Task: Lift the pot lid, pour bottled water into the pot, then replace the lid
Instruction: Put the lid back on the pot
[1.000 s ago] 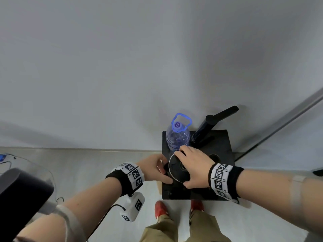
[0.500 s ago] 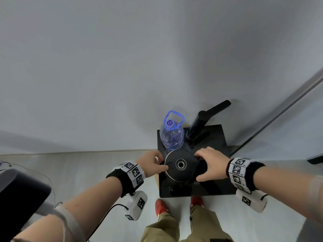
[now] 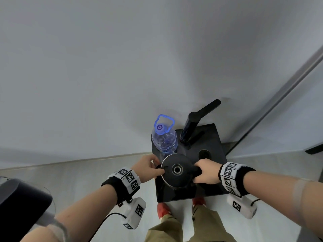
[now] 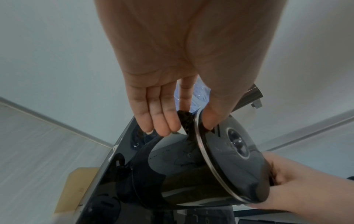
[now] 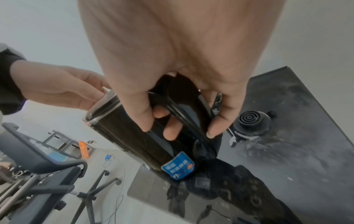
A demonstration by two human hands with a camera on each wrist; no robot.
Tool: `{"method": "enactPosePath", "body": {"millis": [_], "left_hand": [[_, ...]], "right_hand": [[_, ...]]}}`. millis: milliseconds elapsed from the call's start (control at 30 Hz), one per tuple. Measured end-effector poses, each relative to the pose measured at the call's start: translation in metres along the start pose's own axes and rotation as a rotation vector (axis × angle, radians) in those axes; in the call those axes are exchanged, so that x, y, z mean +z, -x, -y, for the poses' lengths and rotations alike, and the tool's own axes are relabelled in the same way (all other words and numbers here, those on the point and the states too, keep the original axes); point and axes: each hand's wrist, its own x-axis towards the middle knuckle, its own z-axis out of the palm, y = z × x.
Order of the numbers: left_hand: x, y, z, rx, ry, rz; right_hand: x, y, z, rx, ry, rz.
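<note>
A black pot [image 4: 191, 178] with a round dark lid [image 3: 176, 169] stands on a black stand top [image 3: 206, 189]. The lid sits on the pot. My left hand [image 3: 158, 165] is at the lid's left edge by the spout. Its thumb lies on the lid rim [image 4: 199, 121] and the index finger is behind it, pinching the rim, while the other fingers are straight. My right hand [image 3: 201, 173] is curled round the pot's handle [image 5: 189, 118] on the right side. A clear water bottle [image 3: 164, 138] with a blue cap and carry loop stands just behind the pot.
A black tap arm [image 3: 192, 126] rises at the back of the stand beside the bottle. A round ribbed fitting [image 5: 250, 121] sits right of the pot. A grey wall is close behind. An office chair [image 5: 47, 174] and cables are on the floor to the left.
My right hand has left the top of the lid, moved to the pot's right side and closed round the handle. The left hand has stayed at the lid's left edge.
</note>
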Motion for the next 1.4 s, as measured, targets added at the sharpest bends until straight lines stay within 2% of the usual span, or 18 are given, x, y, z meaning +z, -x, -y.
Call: {"method": "enactPosePath", "body": {"millis": [133,233,533,633,900,1133,1400], "left_hand": [[0.003,0.001,-0.015,-0.007,0.128,0.097],[0.006,-0.001,-0.036,0.037,0.131,0.125],[0.026,-0.026,-0.106,0.177,0.161,0.091],[0.037,-0.04,-0.126,0.164,0.157,0.092],[0.053,-0.057,-0.132,0.089,0.114,0.152],[0.055,-0.065,-0.13,0.059,0.123,0.123],[0.054,-0.064,-0.136,0.046,0.111,0.119]], "right_hand": [[0.004,0.015,-0.019,-0.05,-0.089,-0.058],[0.006,0.032,-0.033,-0.078,-0.178,-0.13],[-0.012,0.061,-0.07,0.002,-0.321,-0.435],[-0.024,0.059,-0.08,0.024,-0.321,-0.489],[-0.027,0.045,-0.102,0.041,-0.331,-0.403],[-0.037,0.036,-0.101,0.042,-0.251,-0.391],[-0.044,0.031,-0.105,0.057,-0.217,-0.311]]}}
